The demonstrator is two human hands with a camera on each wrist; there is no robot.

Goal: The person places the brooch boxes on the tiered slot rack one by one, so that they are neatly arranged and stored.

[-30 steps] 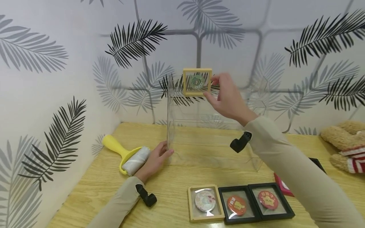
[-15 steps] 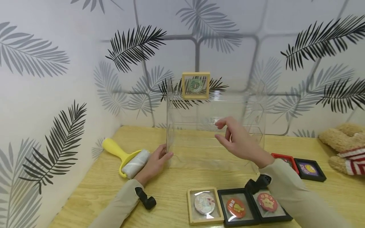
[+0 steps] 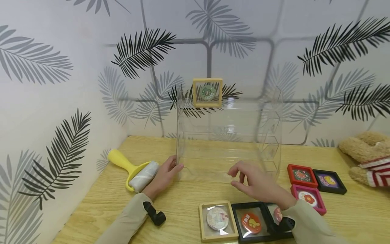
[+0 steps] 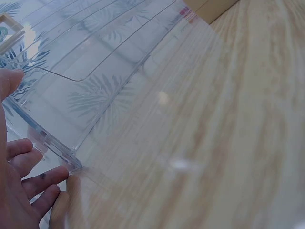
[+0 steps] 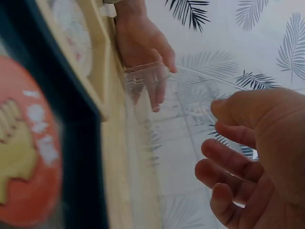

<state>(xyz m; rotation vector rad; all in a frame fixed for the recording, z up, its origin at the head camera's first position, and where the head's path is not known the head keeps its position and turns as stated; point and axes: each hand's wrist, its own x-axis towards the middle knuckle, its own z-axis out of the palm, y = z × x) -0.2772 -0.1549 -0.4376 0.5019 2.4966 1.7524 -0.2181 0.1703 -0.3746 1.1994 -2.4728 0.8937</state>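
A clear acrylic tiered display rack (image 3: 229, 154) stands on the table against the wall. My left hand (image 3: 164, 174) holds its lower left side panel, with the thumb at the front edge and fingers along the outer face (image 4: 45, 183). On the top tier a yellow-framed clear display case (image 3: 208, 92) with a green round badge stands upright near the left end. My right hand (image 3: 259, 183) hovers low before the rack, fingers loosely bent and holding nothing. Below it lie a light wooden-framed case (image 3: 218, 220) and two black-framed cases, one (image 3: 252, 222) with a red thumbs-up badge, the other partly hidden.
A yellow-handled lint roller (image 3: 134, 171) lies beside my left forearm. At the right lie a red-framed case (image 3: 302, 176), a black-framed case (image 3: 329, 181) and a pink-framed case (image 3: 308, 199). A plush toy (image 3: 367, 159) sits at the far right. Leaf-patterned wall stands behind.
My right hand has let go of the yellow-framed case on the top tier and come down toward the table. The case stays there. My left hand stays at the rack's side.
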